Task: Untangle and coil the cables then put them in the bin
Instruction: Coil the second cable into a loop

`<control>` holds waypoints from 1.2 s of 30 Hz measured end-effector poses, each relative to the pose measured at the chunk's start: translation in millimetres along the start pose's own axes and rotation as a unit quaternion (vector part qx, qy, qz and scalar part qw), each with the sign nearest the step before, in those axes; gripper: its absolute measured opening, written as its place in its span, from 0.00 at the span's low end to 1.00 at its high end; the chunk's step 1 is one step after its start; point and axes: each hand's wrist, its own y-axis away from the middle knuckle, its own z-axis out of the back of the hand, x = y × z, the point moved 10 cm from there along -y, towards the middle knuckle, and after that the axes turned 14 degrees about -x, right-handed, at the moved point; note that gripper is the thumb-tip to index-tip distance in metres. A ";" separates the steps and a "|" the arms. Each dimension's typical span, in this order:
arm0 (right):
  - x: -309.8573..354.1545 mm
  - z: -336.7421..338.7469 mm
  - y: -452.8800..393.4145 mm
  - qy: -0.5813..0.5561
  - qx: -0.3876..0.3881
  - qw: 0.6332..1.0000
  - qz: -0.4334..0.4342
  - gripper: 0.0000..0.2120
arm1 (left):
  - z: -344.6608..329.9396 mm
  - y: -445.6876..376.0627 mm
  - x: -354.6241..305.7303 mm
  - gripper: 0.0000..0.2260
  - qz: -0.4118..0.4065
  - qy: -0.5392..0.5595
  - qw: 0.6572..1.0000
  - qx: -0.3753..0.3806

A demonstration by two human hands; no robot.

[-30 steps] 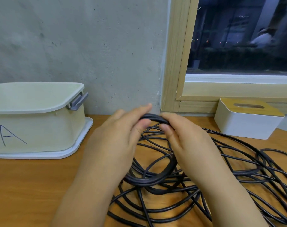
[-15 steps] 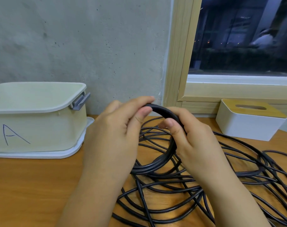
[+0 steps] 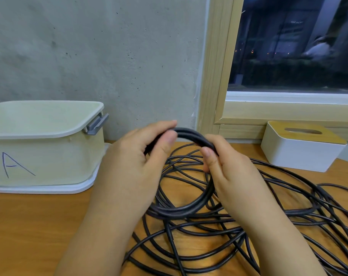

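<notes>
left hand (image 3: 133, 166) grasping coil (image 3: 189, 208) top | right hand (image 3: 234, 176) pinching coil | loose cable (image 3: 288, 196) on table (image 3: 30, 226) | bin (image 3: 44, 156) left

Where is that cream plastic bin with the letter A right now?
In the head view, the cream plastic bin marked A stands at the left on the wooden table, against the grey wall, just left of the left hand.
</notes>
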 end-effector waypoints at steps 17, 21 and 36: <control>-3.4 -8.3 1.8 -0.001 0.029 0.998 -0.057 0.09 | 17.6 -3.5 5.6 0.06 0.025 0.027 0.995 -0.093; -5.4 -9.6 0.9 0.007 0.030 0.997 -0.073 0.08 | 14.2 -3.6 5.5 0.09 0.010 0.006 0.998 -0.064; 9.5 3.2 -0.6 -0.041 0.003 0.999 -0.008 0.20 | 2.2 1.4 -2.9 0.09 -0.026 -0.001 0.999 -0.019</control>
